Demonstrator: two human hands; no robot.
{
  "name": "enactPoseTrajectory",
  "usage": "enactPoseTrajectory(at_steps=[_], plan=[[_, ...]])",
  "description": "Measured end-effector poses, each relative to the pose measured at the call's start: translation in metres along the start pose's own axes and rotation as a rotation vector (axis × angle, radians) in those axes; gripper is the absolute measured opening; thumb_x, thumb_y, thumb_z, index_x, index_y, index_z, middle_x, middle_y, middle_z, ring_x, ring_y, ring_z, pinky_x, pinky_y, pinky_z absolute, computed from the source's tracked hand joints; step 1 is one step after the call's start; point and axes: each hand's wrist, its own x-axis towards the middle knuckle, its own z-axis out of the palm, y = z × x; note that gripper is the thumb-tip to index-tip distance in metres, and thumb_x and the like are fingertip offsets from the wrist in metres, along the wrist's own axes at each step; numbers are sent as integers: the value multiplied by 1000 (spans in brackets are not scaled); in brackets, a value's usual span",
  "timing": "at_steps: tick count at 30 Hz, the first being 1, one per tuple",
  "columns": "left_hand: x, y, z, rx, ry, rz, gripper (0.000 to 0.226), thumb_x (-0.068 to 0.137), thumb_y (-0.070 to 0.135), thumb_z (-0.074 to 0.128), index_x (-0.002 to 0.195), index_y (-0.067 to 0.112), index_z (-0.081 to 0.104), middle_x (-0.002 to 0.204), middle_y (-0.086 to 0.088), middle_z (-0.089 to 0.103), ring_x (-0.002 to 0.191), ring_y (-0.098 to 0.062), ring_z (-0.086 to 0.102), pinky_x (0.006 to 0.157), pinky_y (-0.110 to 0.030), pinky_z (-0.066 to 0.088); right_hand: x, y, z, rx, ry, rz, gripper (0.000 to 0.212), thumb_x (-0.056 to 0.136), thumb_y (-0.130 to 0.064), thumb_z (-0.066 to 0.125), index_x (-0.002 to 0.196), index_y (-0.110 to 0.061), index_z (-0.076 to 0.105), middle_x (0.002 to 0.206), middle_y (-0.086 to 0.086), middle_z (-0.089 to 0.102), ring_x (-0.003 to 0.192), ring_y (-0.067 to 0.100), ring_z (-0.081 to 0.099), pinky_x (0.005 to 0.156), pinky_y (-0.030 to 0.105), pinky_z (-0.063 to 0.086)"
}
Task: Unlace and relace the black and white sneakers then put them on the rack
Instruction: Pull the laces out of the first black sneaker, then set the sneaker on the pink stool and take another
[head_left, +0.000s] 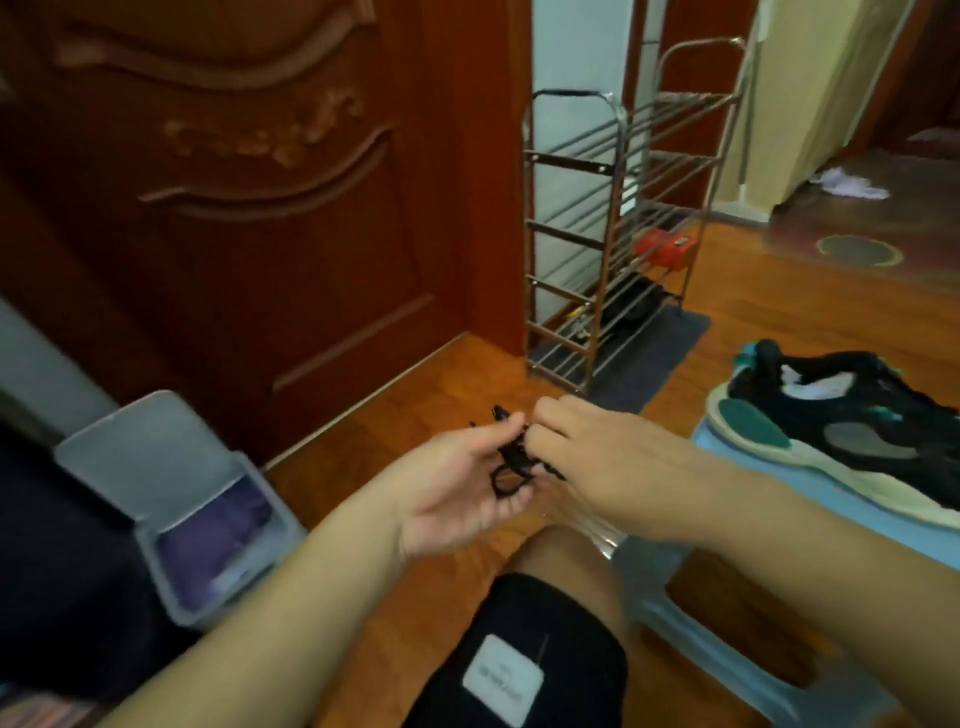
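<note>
Mid-unlacing: left hand (457, 483) cupping, right hand (587, 447) pinching loose tangled black shoelace (511, 462); next, probably rethreading black-and-white mesh sneaker (841, 431).

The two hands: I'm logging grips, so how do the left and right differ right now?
The left hand lies palm up, fingers loosely curled, cradling the bunched black shoelace; the right hand is palm down, knuckles toward the camera. The left supports the lace from below; the right's fingertips pinch it from above. Both hold the same lace over the wooden floor.
</note>
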Motion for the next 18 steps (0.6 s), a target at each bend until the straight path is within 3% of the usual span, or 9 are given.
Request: enactPoseTrajectory(at_steps=[3,5,8,10,14,18], plan=[[-13,-2,-33,42,130,69,20,102,16,53,118,9,62,91,-10,64,75,-15,61,61,-20,47,35,-19,26,97,-15,7,8,103,-30,52,108,-25,47,102,-8,37,88,12,41,69,34,46],[-21,-2,-59,26,251,126,18,102,7,52,114,5,66,90,-12,64,70,-13,58,58,-19,46,55,-33,39,361,-2,132,9,100,-28,57,108,-29,53,105,-13,40,93,7,47,77,32,49],[-34,-4,-99,39,470,199,17,101,-1,53,112,1,67,86,-12,66,67,-13,57,58,-20,47,77,-49,61,764,24,333,39,93,-14,68,124,-37,59,118,-20,48,111,-1,53,90,17,48],[-43,-6,-129,137,652,243,17,102,0,53,110,3,67,87,-9,67,71,-13,59,64,-22,47,87,-53,76,901,20,462,53,92,-8,69,134,-37,54,127,-14,51,116,0,54,86,11,47],[-41,2,-220,246,1042,306,16,103,6,55,96,11,69,91,-11,69,78,-22,62,69,-34,52,109,-53,104,932,-38,698,41,96,-12,65,131,-31,57,127,-11,56,103,-2,54,72,11,41],[-26,3,-312,211,1378,269,15,99,17,60,101,4,69,106,-10,72,92,-29,67,90,-36,54,131,-56,127,1053,-77,839,22,97,-9,61,115,-22,65,114,-2,65,94,6,61,74,19,49]])
